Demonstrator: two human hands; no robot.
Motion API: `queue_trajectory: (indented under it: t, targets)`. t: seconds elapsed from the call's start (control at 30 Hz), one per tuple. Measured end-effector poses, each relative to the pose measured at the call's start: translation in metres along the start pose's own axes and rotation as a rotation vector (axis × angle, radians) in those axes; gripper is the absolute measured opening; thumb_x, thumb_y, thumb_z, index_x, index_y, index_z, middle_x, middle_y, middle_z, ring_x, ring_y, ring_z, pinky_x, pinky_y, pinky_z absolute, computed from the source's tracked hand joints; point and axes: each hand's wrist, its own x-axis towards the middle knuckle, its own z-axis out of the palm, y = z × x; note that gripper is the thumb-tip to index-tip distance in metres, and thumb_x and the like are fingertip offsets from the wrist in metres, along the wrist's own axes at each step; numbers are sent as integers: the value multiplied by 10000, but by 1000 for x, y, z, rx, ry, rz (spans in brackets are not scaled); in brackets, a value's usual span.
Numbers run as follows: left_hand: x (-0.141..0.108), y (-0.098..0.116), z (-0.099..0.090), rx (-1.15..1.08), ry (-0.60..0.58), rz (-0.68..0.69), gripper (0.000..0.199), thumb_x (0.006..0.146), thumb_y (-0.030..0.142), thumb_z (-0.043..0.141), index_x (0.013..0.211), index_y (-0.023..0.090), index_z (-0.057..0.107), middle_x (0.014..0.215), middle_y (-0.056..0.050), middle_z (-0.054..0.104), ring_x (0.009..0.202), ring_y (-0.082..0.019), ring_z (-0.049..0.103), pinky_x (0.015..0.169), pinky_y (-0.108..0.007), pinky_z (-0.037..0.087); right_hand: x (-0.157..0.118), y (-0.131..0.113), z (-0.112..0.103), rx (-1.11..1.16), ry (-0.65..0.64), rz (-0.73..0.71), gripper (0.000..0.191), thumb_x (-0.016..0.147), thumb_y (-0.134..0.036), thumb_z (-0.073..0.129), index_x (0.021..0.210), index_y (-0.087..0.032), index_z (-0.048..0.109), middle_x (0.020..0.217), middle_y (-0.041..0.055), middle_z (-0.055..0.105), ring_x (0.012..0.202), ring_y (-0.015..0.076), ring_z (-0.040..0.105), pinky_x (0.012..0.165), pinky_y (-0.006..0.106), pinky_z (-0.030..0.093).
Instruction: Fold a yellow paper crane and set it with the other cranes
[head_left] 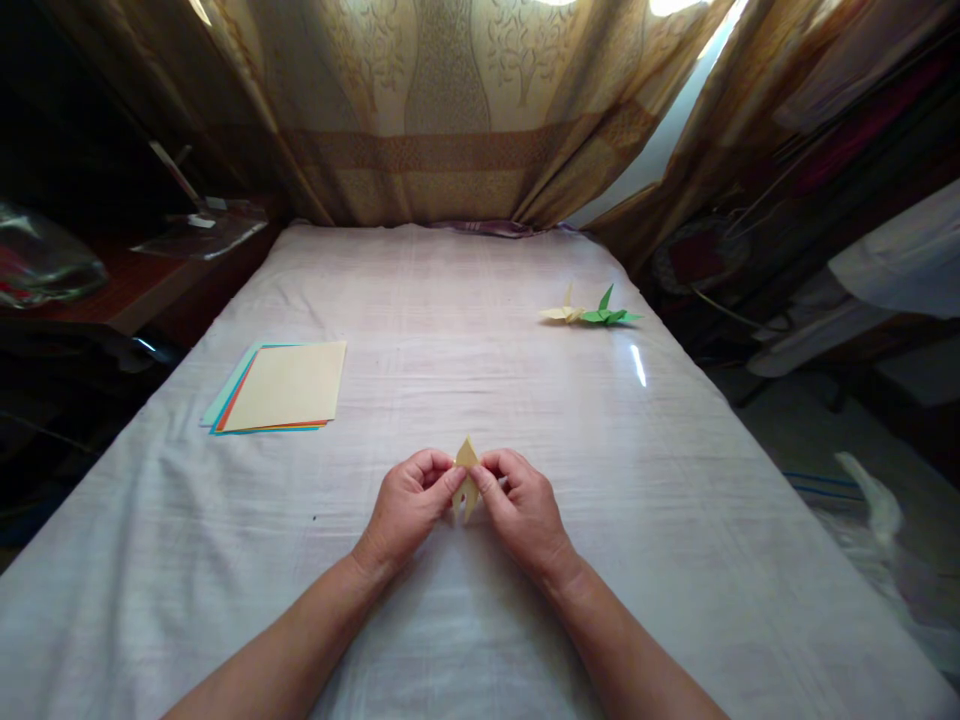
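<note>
A small piece of folded cream origami paper is held upright at the front middle of the bed, its pointed tip up and two narrow legs with a slit between them hanging down. My left hand pinches its left side between thumb and fingers. On the opposite side, my right hand grips it the same way. Both thumbs lie on the near face; parts of the paper are hidden behind them.
A stack of coloured square paper, cream on top, lies to the left. At the back right sit a cream paper crane and a green paper crane. A pale sheet covers the surface; curtains hang behind.
</note>
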Motion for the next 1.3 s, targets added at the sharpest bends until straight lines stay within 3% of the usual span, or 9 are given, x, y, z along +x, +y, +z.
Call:
queue_trajectory:
  t: [0.23, 0.4, 0.63, 0.7, 0.77, 0.9, 1.0, 1.13, 1.3]
  targets:
    - [3, -1, -1, -44, -40, -36, 445, 606, 531, 784, 762, 158, 599, 629, 12, 633, 539, -110, 570, 515, -200, 427, 3, 5, -2, 36, -47, 88, 245, 905, -352, 519, 737, -211, 626, 701, 9, 647, 648, 145, 592, 590, 243, 445]
    - [1, 1, -3, -79, -5, -76, 553, 619, 569, 765, 939, 195, 513, 643, 34, 655, 530, -126, 608, 498, -200, 448, 0, 4, -3, 231, -117, 217, 257, 849, -397, 572, 1017, -203, 558, 736, -5, 689, 613, 141, 621, 570, 242, 461]
    - [1, -7, -7, -18, -48, 15, 483, 774, 521, 643, 1078, 221, 418, 693, 56, 611, 517, -111, 589, 471, -201, 488, -1, -1, 3, 454, -95, 326, 208, 731, -296, 625, 883, -217, 507, 606, -73, 573, 530, 107, 536, 521, 217, 396]
    - [2, -10, -11, 53, -65, 105, 405, 844, 488, 572, 1116, 235, 412, 797, 32, 610, 572, -116, 606, 462, -205, 501, 2, -2, 1, 580, -89, 413, 215, 698, -313, 646, 827, -215, 505, 581, -85, 531, 494, 85, 471, 485, 200, 350]
    - [1, -12, -16, 191, -44, 293, 297, 890, 403, 540, 1125, 244, 449, 954, -11, 597, 692, -125, 629, 490, -203, 514, 4, -3, -2, 663, -82, 505, 235, 660, -324, 672, 780, -210, 504, 566, -89, 516, 474, 68, 427, 461, 188, 311]
    - [-3, -9, -24, 552, -22, 817, 250, 879, 176, 574, 1116, 255, 581, 1195, -72, 523, 1011, -171, 591, 742, -271, 544, 7, -10, -10, 728, -88, 645, 261, 613, -322, 699, 769, -204, 527, 522, -92, 503, 440, 55, 375, 418, 180, 231]
    - [-3, -6, -25, 710, -73, 982, 287, 860, 115, 584, 1099, 262, 644, 1231, -79, 537, 1103, -196, 564, 880, -323, 509, 7, -12, -14, 784, -127, 693, 264, 609, -325, 706, 757, -206, 523, 483, -97, 475, 423, 54, 353, 402, 179, 196]
    - [-1, -5, -23, 645, -96, 949, 225, 882, 120, 569, 1035, 240, 683, 1010, -51, 630, 938, -154, 622, 809, -257, 514, 6, -10, -16, 779, -210, 629, 209, 675, -349, 672, 782, -198, 573, 506, -81, 490, 437, 63, 386, 412, 182, 236]
    - [-2, -1, -20, 406, -64, 780, 96, 875, 188, 616, 925, 199, 698, 880, -37, 646, 805, -134, 617, 734, -224, 503, 2, -8, -18, 449, -161, 163, 151, 796, -248, 592, 912, -213, 681, 783, 2, 639, 656, 111, 540, 605, 237, 429]
